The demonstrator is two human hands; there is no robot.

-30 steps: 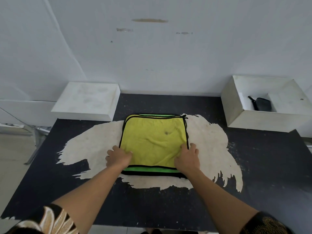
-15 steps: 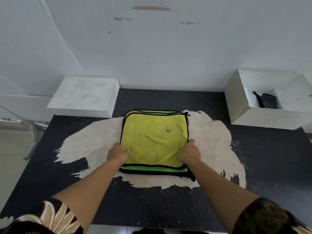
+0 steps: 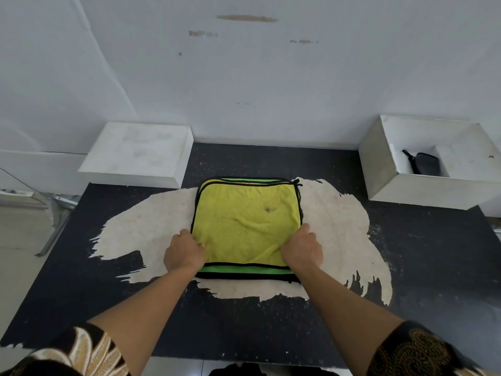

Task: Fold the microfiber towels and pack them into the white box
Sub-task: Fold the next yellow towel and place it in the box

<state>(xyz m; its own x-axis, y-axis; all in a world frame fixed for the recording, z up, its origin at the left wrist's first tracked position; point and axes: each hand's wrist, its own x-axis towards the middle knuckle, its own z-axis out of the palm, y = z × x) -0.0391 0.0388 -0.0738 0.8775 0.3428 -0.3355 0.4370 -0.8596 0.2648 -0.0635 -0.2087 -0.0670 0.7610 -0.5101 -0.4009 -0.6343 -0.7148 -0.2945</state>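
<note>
Your left hand and right hand, fingers curled, grip the side edges of the folded yellow towel at mid-tabletop; the white box stands at the far right corner

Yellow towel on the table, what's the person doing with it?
A person is holding a stack of folded towels, yellow on top and green underneath, lying flat on the black table. The left hand grips its left edge and the right hand grips its right edge, near the front corners. The open white box stands at the back right with a small black pouch inside; the towels are not packed yet.
</note>
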